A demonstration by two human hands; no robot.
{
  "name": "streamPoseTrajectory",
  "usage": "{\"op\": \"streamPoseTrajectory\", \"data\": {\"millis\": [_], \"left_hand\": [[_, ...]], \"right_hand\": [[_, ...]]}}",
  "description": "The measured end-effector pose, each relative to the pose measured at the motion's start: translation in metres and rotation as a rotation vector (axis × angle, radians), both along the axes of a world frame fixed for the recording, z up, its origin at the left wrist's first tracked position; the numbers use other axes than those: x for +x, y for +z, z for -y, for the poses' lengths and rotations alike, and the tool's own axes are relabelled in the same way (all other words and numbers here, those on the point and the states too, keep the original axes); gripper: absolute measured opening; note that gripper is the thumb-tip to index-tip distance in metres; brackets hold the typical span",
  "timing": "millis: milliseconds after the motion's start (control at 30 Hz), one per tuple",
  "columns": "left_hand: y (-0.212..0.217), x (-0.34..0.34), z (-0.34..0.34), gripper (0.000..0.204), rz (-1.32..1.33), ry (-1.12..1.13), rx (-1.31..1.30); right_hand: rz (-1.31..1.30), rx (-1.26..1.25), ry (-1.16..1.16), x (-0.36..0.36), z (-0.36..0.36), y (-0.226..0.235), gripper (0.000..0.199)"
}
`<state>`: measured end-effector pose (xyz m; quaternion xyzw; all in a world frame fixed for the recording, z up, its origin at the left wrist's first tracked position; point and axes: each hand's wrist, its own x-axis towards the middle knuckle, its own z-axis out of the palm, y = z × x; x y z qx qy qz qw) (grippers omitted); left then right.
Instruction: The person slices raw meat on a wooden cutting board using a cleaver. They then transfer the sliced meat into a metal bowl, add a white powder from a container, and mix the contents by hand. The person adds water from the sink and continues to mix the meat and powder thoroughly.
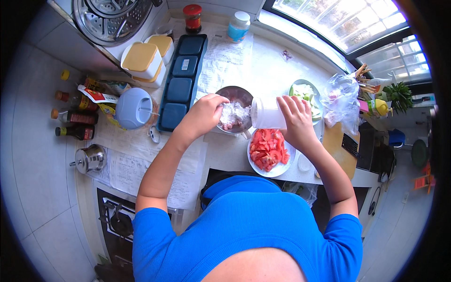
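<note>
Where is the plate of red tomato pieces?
In the head view, the plate of tomato pieces sits on the counter just right of centre, below the right hand that tips a clear jar, and next to the metal bowl of white powder.

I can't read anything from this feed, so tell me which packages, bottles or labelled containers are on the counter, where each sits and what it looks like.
Clear tub: tipped in the right hand over the metal bowl; translucent white.
Sauce bottles: far left; dark, yellow and orange caps.
Snack bags: beside the bottles; red and yellow.
Jar: top centre; red lid, dark contents.
Pill-type bottle: beside the jar; white cap, blue label.
</note>
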<state>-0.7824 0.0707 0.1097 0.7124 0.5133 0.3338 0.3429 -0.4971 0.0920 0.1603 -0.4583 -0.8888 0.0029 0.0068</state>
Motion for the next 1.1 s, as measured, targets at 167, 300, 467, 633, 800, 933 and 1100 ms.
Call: {"op": "streamPoseTrajectory", "data": {"millis": [167,300,467,633,800,933,1100], "left_hand": [[0.003,-0.003,0.002,0.021,-0.008,0.022,0.018],[0.008,-0.008,0.003,0.021,-0.002,0.051,0.019],[0.009,-0.016,0.008,0.021,-0.002,0.071,-0.021],[0.009,-0.017,0.006,0.022,0.007,0.065,-0.009],[0.008,-0.017,0.009,0.021,0.008,0.08,-0.018],[0.013,-0.018,0.009,0.021,0.015,0.08,-0.024],[0.009,-0.022,0.012,0.021,0.014,0.085,-0.004]], "right_hand": [[-0.011,-0.014,0.013,-0.015,-0.003,-0.001,0.082],[-0.024,-0.023,0.066,-0.03,-0.004,-0.003,0.082],[0.08,-0.031,0.103,-0.036,-0.004,-0.01,0.083],[0.07,0.015,0.129,-0.045,-0.009,-0.009,0.086],[0.058,0.0,0.156,-0.055,-0.009,-0.008,0.087],[0.071,0.06,0.176,-0.059,-0.01,-0.013,0.086],[0.032,-0.033,0.135,-0.059,-0.008,-0.009,0.083]]}}
